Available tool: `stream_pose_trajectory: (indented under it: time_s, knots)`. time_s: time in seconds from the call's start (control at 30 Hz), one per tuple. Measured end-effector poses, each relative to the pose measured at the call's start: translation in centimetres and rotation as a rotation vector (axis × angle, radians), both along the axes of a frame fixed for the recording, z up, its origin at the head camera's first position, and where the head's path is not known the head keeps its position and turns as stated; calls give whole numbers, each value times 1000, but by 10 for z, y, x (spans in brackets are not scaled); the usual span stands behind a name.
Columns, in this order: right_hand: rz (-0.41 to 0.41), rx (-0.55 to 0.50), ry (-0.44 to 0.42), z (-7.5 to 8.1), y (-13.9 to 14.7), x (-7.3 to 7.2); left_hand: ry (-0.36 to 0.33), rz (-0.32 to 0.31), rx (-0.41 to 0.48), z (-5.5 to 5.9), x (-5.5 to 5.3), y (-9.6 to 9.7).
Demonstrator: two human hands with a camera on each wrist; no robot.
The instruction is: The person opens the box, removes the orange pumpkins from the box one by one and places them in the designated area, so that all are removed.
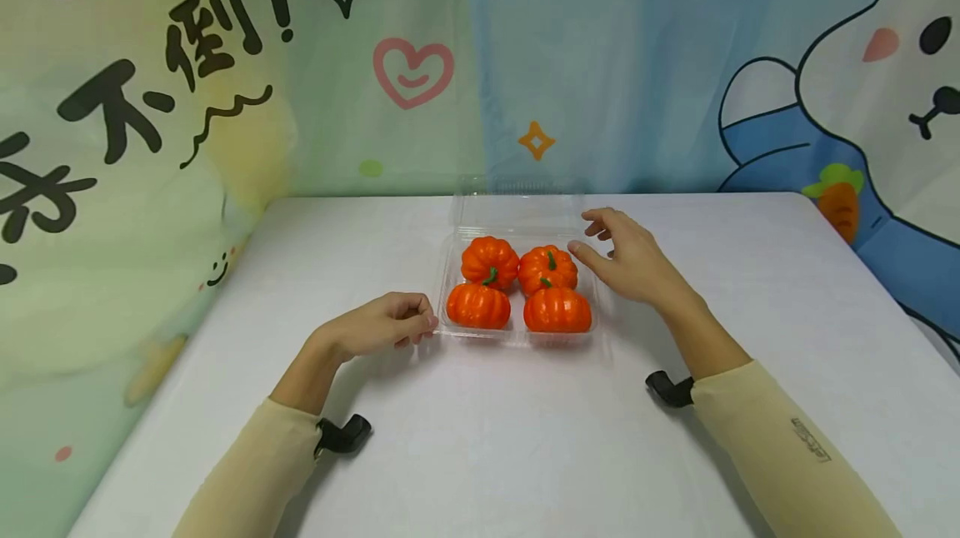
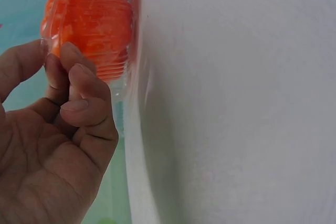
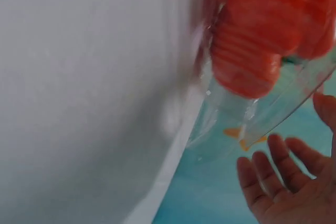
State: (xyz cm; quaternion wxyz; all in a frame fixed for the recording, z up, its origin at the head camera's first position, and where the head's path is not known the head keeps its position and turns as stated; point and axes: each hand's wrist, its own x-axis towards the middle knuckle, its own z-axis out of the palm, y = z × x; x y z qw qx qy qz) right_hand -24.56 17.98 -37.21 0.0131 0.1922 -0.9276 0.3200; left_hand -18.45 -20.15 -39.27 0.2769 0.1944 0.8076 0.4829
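Observation:
A clear plastic clamshell box (image 1: 517,323) holds several small orange toy pumpkins (image 1: 558,311) with green stems. Its clear lid (image 1: 517,211) is hinged back, open, on the far side. At the near left corner my left hand (image 1: 386,324) pinches the rim between thumb and fingertips. The left wrist view shows those fingertips at the plastic edge, close to a pumpkin (image 2: 97,22). My right hand (image 1: 630,259) is beside the box's far right corner, fingers apart and loosely bent, with nothing in them. In the right wrist view its fingers (image 3: 281,156) are near the lid's edge.
Box and hands are over a white-covered table (image 1: 495,446). A printed curtain (image 1: 600,63) hangs right behind the table's far edge. Black wrist mounts (image 1: 343,435) stick out from both beige sleeves (image 1: 251,471).

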Motion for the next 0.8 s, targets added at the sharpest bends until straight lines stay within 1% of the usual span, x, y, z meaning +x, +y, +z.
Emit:
stream_pose_trajectory:
  time_s: [0.13, 0.27, 0.4, 0.53, 0.8]
  knots:
    - [65, 27, 23, 5, -3, 14, -5, -13, 7, -1, -1, 1]
    - [85, 48, 35, 9, -4, 24, 4, -24, 4, 1, -3, 2]
    - [102, 54, 19, 10, -7, 29, -1, -20, -6, 2, -4, 0]
    - [107, 62, -8, 8, -8, 32, -19, -29, -10, 2, -3, -1]
    - [110, 78, -1, 1, -8, 40, -25, -42, -9, 2, -4, -1]
